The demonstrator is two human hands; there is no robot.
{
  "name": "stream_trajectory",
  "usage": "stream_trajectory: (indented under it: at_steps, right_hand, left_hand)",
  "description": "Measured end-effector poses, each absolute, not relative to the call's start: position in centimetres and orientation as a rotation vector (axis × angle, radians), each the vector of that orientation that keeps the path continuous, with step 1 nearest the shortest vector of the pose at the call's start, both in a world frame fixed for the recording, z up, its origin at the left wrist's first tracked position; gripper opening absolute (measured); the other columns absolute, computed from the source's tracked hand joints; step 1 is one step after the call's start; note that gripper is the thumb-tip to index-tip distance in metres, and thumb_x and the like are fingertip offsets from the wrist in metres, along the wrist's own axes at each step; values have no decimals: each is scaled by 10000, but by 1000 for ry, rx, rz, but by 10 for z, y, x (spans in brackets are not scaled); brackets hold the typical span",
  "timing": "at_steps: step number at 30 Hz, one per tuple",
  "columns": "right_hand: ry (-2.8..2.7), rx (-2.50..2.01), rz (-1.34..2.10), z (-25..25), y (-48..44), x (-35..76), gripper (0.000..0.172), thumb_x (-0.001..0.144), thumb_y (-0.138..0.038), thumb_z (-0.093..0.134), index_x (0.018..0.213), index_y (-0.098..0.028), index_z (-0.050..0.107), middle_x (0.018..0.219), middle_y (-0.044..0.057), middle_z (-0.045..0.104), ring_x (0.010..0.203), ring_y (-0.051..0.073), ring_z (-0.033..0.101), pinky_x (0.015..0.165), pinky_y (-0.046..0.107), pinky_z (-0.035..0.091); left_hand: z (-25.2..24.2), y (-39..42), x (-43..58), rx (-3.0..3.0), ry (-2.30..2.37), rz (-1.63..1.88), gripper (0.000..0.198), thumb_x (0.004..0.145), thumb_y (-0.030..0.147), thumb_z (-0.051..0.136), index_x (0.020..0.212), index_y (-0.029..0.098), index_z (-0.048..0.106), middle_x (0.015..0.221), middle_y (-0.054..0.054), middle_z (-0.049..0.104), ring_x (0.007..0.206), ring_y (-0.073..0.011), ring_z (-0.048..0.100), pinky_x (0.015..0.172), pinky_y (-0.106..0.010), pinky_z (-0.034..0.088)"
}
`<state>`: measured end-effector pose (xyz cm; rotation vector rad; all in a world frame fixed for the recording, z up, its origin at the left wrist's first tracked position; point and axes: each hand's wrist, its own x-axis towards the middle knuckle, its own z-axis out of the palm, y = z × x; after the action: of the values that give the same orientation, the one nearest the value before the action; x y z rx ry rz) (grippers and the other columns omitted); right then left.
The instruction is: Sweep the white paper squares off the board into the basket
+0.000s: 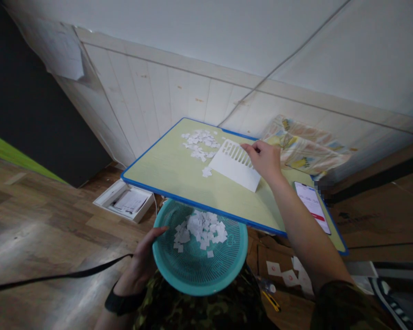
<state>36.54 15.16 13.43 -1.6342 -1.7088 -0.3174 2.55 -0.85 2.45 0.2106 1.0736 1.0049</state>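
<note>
My left hand [145,251] grips the rim of a teal plastic basket [200,280], thumb over the edge. Small white paper pieces [201,229] lie heaped inside it, and the basket sits just under the table's near edge. Above the table [161,165], my right hand [264,160] pinches the far edge of a white card with a row of slots [234,170]. The card stands tilted on the tabletop. Left of it lies a loose pile of paper pieces [200,141], with a few more pieces [207,172] close to the card's left corner.
A phone [312,207] lies at the table's right end. Patterned cloth [306,149] is bunched against the wall. On the floor are an open white box [125,200], a yellow cutter [271,300] and printed cards [291,278]. A dark strap [62,276] runs to my left wrist.
</note>
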Motion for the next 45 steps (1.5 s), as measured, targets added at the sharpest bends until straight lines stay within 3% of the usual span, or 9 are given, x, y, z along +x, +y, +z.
stream_trajectory:
  at_steps: [11, 23, 32, 39, 45]
  right_hand:
    - [-1744, -1557, -149, 137, 149, 368, 486, 806, -599, 557, 567, -178, 600, 479, -21, 483, 486, 111, 430, 519, 269, 294]
    - [-1857, -1519, 29, 142, 141, 365, 477, 767, -587, 609, 524, -179, 563, 470, -30, 462, 486, 98, 403, 508, 261, 292]
    - [-1887, -1548, 70, 146, 137, 376, 492, 772, -604, 587, 528, -177, 575, 484, -12, 494, 488, 110, 420, 496, 269, 286]
    - [-1810, -1624, -85, 144, 141, 381, 487, 785, -600, 576, 550, -175, 603, 473, -12, 495, 485, 115, 446, 516, 269, 300]
    - [-1844, -1636, -66, 145, 142, 386, 487, 781, -606, 579, 553, -177, 612, 478, -10, 511, 489, 117, 450, 522, 270, 301]
  left_hand:
    - [15, -11, 20, 234, 1044, 1011, 150, 803, 169, 624, 767, 134, 766, 740, -83, 793, 650, -237, 731, 664, -326, 600]
    - [31, -10, 22, 203, 1022, 997, 187, 815, 170, 605, 735, 109, 763, 699, -95, 788, 587, -231, 723, 605, -310, 603]
    - [34, -9, 23, 197, 1019, 994, 181, 794, 138, 602, 704, 113, 758, 676, -100, 784, 573, -247, 722, 600, -342, 607]
    - [35, -10, 25, 152, 1002, 1000, 185, 787, 128, 624, 646, 138, 744, 596, -54, 760, 518, -205, 701, 533, -277, 585]
    - [30, -10, 23, 173, 1007, 959, 181, 816, 155, 602, 745, 109, 762, 677, -95, 778, 558, -230, 708, 590, -332, 598]
